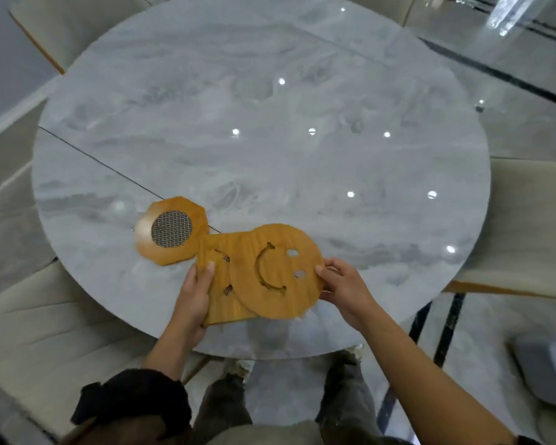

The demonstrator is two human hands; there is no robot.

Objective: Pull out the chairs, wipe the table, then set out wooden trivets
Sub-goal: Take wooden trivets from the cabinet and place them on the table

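The main risk is a slip. The left grip [195, 293] pinches the near edge of a squarish trivet [219, 274], thumb on top. The right grip [341, 287] pinches the rim of a round trivet [280, 264] that overlaps it. Each is held by one edge only, close to the near rim of the bench [270, 155]. If the two boards are pulled apart carelessly, one could tip out of the fingers and drop to the floor. The bench top looks glossy, so a trivet put down with a push may skid. I cannot tell whether the two held trivets touch the bench.

All three trivets are flat, honey-coloured wood. The round one has a smiling face cut through it, and the squarish one shows small cutouts. An eight-sided trivet [171, 229] with a round mesh centre lies on the bench, just left of the other two.
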